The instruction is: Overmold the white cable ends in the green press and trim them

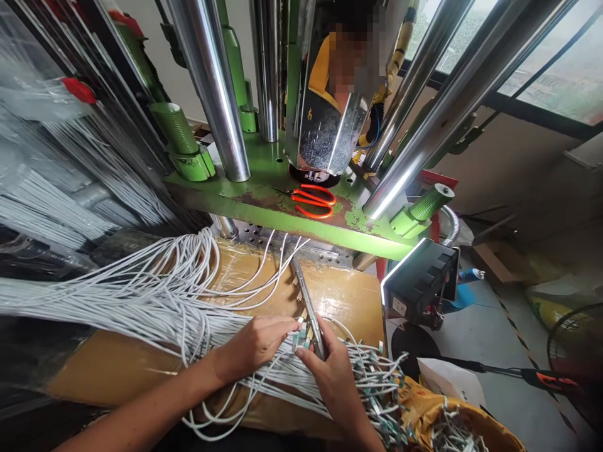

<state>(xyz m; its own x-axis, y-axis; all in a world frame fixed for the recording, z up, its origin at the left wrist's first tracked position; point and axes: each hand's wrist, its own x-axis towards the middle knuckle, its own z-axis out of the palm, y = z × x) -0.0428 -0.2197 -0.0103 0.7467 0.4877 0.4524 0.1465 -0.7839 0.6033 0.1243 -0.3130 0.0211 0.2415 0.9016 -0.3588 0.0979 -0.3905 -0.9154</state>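
Left hand (252, 347): grip closed on white cables (141, 301). Right hand (332, 383): grip closed on a metal bar (301, 289). Many cables remain bundled across the desk (348, 295).

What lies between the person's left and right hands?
The head view shows white cable ends with small connectors, and a narrow metal bar, between the left hand and right hand.

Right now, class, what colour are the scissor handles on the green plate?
The scissor handles are bright orange-red, best seen in the head view.
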